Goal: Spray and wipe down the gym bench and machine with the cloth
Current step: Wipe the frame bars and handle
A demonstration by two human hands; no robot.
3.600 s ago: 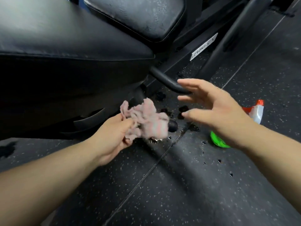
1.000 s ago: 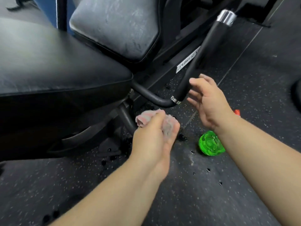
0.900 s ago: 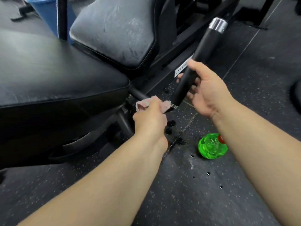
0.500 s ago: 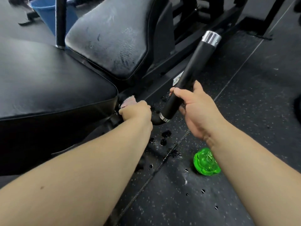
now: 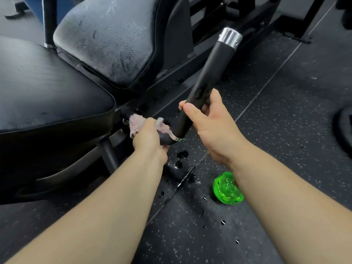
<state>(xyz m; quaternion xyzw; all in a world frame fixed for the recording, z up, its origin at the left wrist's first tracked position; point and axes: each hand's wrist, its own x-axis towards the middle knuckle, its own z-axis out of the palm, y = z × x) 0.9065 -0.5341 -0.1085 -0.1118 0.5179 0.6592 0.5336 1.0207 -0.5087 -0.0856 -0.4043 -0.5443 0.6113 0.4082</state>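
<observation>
Plainly, in the head view, the left hand [image 5: 150,138] curled its fingers round the pink cloth [image 5: 137,121] on the bent bar [image 5: 165,139], just beside the right hand [image 5: 209,122], whose fingers wrapped the black handle [image 5: 207,77]. A green spray bottle [image 5: 227,188] lay near the right wrist.

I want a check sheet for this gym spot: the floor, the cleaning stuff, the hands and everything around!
Surface: black speckled rubber floor, with wet dark splashes below the hands.
Job's things: crumpled pinkish cloth wrapped on the bend of the black tubular machine handle; translucent green spray bottle on the floor, base toward the camera; black padded bench seat; scuffed back pad.
Clutter: nothing seen.
Hands: left hand grips the cloth; right hand grips the handle.
Cables: nothing seen.
Surroundings: black machine frame; blue thing top left, unclear.
</observation>
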